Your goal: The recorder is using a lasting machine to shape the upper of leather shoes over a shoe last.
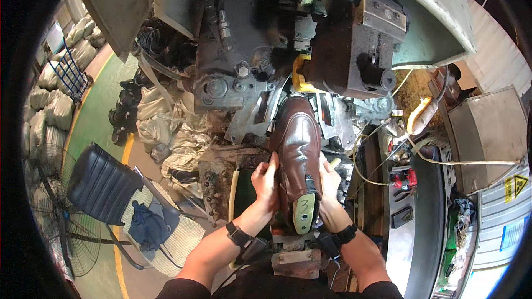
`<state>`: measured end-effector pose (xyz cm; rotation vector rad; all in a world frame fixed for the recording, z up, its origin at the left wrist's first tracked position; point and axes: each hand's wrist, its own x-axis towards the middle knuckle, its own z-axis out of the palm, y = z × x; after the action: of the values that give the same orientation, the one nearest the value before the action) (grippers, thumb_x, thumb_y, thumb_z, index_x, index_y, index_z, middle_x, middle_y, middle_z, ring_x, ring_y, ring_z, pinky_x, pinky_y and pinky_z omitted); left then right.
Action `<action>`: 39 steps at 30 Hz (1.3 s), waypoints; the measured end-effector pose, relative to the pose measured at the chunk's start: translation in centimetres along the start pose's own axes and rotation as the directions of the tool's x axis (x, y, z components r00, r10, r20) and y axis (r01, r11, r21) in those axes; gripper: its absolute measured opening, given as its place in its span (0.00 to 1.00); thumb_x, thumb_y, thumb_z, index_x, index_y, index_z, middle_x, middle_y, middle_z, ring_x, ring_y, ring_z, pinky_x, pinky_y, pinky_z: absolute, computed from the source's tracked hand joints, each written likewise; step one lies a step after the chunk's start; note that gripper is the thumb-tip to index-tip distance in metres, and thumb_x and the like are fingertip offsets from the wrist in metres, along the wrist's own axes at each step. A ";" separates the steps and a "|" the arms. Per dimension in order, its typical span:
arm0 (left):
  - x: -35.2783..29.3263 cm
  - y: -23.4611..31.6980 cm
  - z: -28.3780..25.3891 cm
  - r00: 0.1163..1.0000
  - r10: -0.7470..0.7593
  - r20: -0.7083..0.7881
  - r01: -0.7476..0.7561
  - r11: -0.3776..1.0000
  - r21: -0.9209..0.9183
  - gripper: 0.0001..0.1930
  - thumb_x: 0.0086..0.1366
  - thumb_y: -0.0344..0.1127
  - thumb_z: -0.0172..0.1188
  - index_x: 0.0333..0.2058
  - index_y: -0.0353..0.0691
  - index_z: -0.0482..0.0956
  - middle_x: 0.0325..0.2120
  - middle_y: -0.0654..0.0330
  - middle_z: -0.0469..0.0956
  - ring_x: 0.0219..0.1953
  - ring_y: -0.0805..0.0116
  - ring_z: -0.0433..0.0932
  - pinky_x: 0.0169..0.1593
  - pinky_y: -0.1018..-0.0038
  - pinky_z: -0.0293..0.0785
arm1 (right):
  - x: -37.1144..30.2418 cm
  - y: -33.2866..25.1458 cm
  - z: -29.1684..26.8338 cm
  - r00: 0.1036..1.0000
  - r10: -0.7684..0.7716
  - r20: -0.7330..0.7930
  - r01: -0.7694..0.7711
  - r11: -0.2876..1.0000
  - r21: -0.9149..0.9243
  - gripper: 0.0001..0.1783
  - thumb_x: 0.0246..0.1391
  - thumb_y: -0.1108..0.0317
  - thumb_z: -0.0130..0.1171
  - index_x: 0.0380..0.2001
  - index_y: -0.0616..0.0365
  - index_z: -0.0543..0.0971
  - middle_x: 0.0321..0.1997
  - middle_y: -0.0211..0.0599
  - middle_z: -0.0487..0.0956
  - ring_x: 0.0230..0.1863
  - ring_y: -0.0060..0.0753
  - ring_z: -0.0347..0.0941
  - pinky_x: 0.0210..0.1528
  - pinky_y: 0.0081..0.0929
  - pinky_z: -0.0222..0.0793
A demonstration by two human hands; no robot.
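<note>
A dark brown leather shoe upper (pixel 297 147) is stretched over a green shoe last (pixel 304 212), whose heel end points toward me. My left hand (pixel 266 183) grips the shoe's left side, the thumb lying along the leather. On the opposite side my right hand (pixel 330 186) holds it too, its fingers partly hidden behind the shoe. The toe reaches up to the metal jaws of a large greasy machine (pixel 221 91), just below a yellow part (pixel 302 75). Whether the toe touches the jaws I cannot tell. Each wrist wears a black band.
To the left stand a black-backed chair (pixel 102 182) with a cushion and a fan (pixel 61 221). Cloth bundles (pixel 160 127) lie beside the machine. On the right are a hanging cable (pixel 465 161), a red-handled tool (pixel 404 179) and a dark conveyor belt (pixel 426 227).
</note>
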<state>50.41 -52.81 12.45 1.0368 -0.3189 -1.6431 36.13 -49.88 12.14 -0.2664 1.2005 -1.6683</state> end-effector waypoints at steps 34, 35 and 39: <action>0.8 0.2 -0.4 0.996 -0.044 0.077 0.049 0.996 -0.070 0.15 0.70 0.40 0.66 0.26 0.41 0.74 0.27 0.64 0.79 0.29 0.74 0.78 0.34 0.73 0.77 | -0.8 -0.3 1.0 1.000 -0.022 -0.020 0.024 0.992 0.123 0.18 0.63 0.73 0.64 0.54 0.67 0.76 0.48 0.41 0.82 0.42 0.32 0.81 0.46 0.30 0.82; 1.6 -0.4 -0.8 0.997 -0.039 0.061 0.040 0.999 -0.031 0.17 0.70 0.41 0.66 0.24 0.43 0.74 0.25 0.67 0.77 0.28 0.77 0.75 0.33 0.75 0.73 | -0.2 0.1 0.7 0.999 -0.024 -0.021 0.026 0.992 0.123 0.18 0.63 0.73 0.64 0.54 0.67 0.76 0.48 0.41 0.82 0.42 0.32 0.81 0.46 0.30 0.82; 3.2 -1.8 -1.4 0.998 0.049 0.026 -0.050 0.997 0.056 0.20 0.70 0.43 0.67 0.20 0.45 0.72 0.22 0.71 0.73 0.26 0.81 0.68 0.31 0.78 0.65 | 1.5 1.6 0.0 0.999 -0.052 -0.003 0.051 0.985 0.167 0.20 0.62 0.72 0.65 0.55 0.66 0.75 0.48 0.41 0.82 0.42 0.31 0.81 0.45 0.30 0.81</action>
<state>50.35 -54.62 8.94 1.0435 -0.4061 -1.6116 36.37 -51.10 10.34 -0.1954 1.0530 -1.8021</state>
